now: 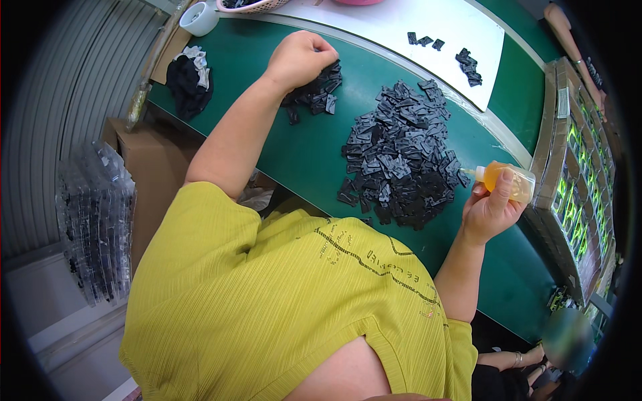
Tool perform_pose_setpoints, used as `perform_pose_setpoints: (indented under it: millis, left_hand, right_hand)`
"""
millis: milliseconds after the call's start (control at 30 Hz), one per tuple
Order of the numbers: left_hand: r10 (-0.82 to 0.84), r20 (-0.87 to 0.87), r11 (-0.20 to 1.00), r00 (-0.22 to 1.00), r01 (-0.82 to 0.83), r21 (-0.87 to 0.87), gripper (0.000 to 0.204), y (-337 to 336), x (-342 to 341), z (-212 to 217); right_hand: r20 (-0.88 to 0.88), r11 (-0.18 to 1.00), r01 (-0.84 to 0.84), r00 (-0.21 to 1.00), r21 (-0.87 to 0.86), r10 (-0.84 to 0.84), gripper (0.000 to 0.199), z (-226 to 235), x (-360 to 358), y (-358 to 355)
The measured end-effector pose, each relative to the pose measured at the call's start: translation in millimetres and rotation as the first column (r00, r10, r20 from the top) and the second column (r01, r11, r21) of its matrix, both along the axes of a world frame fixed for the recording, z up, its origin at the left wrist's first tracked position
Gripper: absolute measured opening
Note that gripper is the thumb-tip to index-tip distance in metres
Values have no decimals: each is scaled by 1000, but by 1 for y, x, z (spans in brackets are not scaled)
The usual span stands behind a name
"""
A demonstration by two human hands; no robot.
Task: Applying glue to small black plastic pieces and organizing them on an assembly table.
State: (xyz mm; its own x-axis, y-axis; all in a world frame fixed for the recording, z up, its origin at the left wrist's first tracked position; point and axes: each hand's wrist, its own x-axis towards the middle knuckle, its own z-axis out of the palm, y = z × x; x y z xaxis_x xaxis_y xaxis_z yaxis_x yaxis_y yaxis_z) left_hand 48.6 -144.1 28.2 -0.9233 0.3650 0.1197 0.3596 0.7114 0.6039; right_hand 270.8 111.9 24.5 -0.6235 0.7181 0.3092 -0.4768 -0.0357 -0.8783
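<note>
My right hand (493,212) is wrapped round a small clear squeeze bottle (520,182) of amber liquid. The bottle lies tilted on its side, its pale nozzle toward a large heap of flat black plastic parts (401,147) on the green tabletop. At the upper left, my left hand (299,61) is closed, fingertips curled down at a smaller pile of the same black parts (324,90). What those fingers pinch, if anything, is hidden under the hand.
Beyond the heaps lies a white board (401,17) with several black parts. A white cup (199,19), a basket (251,5) and dark cloth (187,83) are at far left. Cartons with yellow-green items (578,167) line the right edge. Other people's arms (572,43) show at right.
</note>
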Motion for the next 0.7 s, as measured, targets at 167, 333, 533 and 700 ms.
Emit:
perform_pose_setpoints:
  millis: [167,333,533,700]
  left_hand:
    - [-161,393,831,905,-90,549,18,30,39,13]
    - [-509,619,764,598,-18,645,19,86,100,9]
    - [-591,658,751,467,20,660,20,107,118,-4]
    - [-577,681,769,450,19,639,20,107,119,-9]
  right_hand:
    - [-17,999,2,1000,-37,-3,14,1,-1,0]
    - [-13,986,6,1000,-167,-9,14,0,0,1]
    - [0,999,19,1000,36,-19,16,-6,1,5]
    - [55,986,24,998,166,-33,22,-11,1,1]
